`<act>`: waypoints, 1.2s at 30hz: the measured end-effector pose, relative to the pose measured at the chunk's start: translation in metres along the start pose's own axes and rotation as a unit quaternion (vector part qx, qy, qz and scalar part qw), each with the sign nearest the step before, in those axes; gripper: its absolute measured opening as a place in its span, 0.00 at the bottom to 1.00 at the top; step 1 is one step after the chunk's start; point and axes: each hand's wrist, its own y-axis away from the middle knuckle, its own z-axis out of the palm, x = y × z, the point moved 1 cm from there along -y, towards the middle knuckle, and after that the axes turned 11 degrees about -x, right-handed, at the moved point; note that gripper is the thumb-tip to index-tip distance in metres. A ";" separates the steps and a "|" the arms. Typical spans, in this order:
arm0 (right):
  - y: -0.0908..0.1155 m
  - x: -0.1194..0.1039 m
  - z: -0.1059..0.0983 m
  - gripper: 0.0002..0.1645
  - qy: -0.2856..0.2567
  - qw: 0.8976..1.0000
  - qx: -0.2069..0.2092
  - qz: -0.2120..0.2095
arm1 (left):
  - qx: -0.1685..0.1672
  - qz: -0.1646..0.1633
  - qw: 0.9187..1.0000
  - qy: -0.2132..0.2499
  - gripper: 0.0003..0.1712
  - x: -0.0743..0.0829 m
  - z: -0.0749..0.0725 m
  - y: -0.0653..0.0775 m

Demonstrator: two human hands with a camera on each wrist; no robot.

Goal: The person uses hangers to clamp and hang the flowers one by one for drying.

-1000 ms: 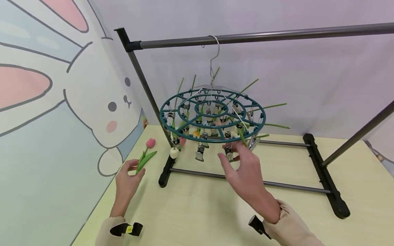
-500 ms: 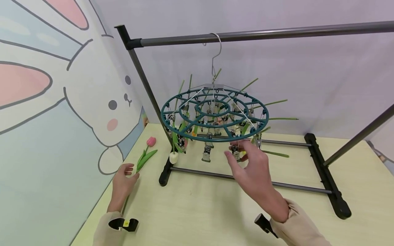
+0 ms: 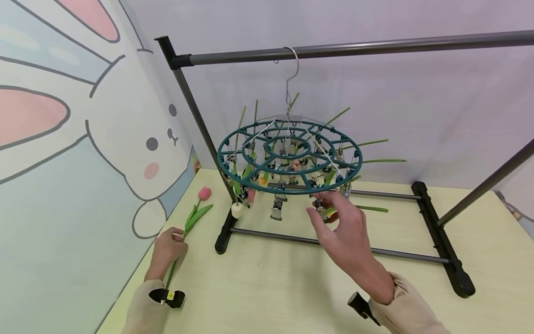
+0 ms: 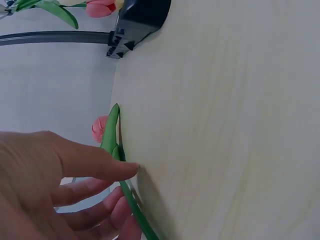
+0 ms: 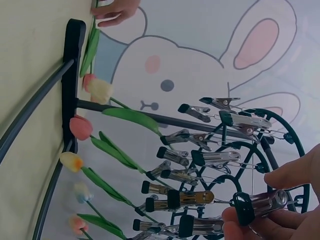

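Observation:
A pink tulip (image 3: 204, 194) with green leaves lies on the table at the left. My left hand (image 3: 168, 250) is low over its stem (image 4: 134, 202); in the left wrist view the stem runs between the thumb and the loosely bent fingers, which stand apart. My right hand (image 3: 344, 229) holds a metal clip (image 5: 260, 205) with dark tips between thumb and fingers. That clip hangs from the front of a round green drying hanger (image 3: 288, 188). Other tulips, among them a white one (image 3: 236, 211), hang heads down from clips around the far and left side.
The hanger hooks over the bar (image 3: 354, 50) of a dark metal rack. The rack's black feet (image 3: 444, 239) and lower rods (image 3: 267, 235) stand on the pale table. Another unoccupied clip (image 3: 276, 208) hangs left of my right hand. A rabbit-painted wall (image 3: 125, 153) borders the left.
My left hand has moved down from the tulip's leaves to its stem. My right hand has shifted slightly right with the clip, and the hanger has turned a little.

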 end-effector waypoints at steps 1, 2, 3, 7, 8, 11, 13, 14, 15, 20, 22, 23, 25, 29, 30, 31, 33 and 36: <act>0.000 0.000 0.000 0.15 -0.001 1.000 0.001 0.000 | -0.001 0.003 1.000 -0.005 0.21 -0.001 0.000 -0.001; 0.001 0.001 0.000 0.15 -0.001 1.000 0.001 0.002 | -0.002 0.007 1.000 -0.008 0.20 -0.002 0.000 -0.002; 0.001 0.001 -0.001 0.15 -0.002 1.000 0.001 0.003 | -0.001 0.011 1.000 -0.011 0.19 -0.003 0.001 -0.003; 0.003 0.002 -0.002 0.15 -0.003 1.000 0.003 0.008 | -0.002 0.018 1.000 -0.016 0.14 -0.005 0.002 -0.007; 0.003 0.002 -0.002 0.15 -0.003 1.000 0.002 0.009 | -0.002 0.015 1.000 -0.021 0.13 -0.005 0.002 -0.008; 0.004 0.003 -0.003 0.15 -0.002 1.000 0.001 0.011 | -0.002 0.004 0.999 -0.041 0.13 -0.005 0.001 -0.007; 0.004 0.003 -0.003 0.15 -0.002 1.000 0.001 0.011 | 0.000 -0.003 0.998 -0.057 0.13 -0.005 0.000 -0.007; 0.004 0.003 -0.003 0.15 -0.002 1.000 0.000 0.010 | 0.002 -0.005 0.998 -0.066 0.13 -0.005 -0.001 -0.006; 0.004 0.003 -0.003 0.15 -0.002 1.000 0.000 0.009 | 0.003 -0.006 0.997 -0.071 0.13 -0.005 -0.001 -0.005; 0.003 0.004 -0.005 0.15 -0.004 1.000 0.000 0.004 | 0.001 -0.006 0.996 -0.084 0.12 -0.006 -0.007 -0.002; 0.003 0.004 -0.006 0.15 -0.004 1.000 0.000 0.006 | -0.001 -0.003 0.996 -0.087 0.11 -0.005 -0.010 -0.001; 0.003 0.004 -0.006 0.15 -0.003 1.000 -0.001 0.008 | 0.000 -0.001 0.996 -0.090 0.11 -0.005 -0.011 0.000; 0.003 0.003 -0.007 0.16 -0.001 1.000 -0.002 0.012 | 0.002 0.003 0.996 -0.094 0.11 -0.006 -0.012 0.000; 0.003 0.003 -0.007 0.16 0.003 1.000 -0.004 0.017 | 0.018 0.010 0.995 -0.097 0.11 -0.007 -0.015 -0.001; 0.003 0.003 -0.008 0.16 0.003 1.000 -0.003 0.017 | 0.023 0.012 0.995 -0.095 0.11 -0.007 -0.015 -0.001; 0.003 0.003 -0.008 0.16 0.004 1.000 -0.003 0.016 | 0.028 0.014 0.995 -0.093 0.12 -0.008 -0.016 -0.002; 0.003 0.003 -0.008 0.16 0.005 1.000 -0.001 0.014 | 0.041 0.023 0.995 -0.084 0.12 -0.008 -0.017 -0.003; 0.003 0.003 -0.010 0.16 0.006 1.000 0.001 0.012 | 0.068 0.043 0.995 -0.065 0.11 -0.006 -0.018 -0.003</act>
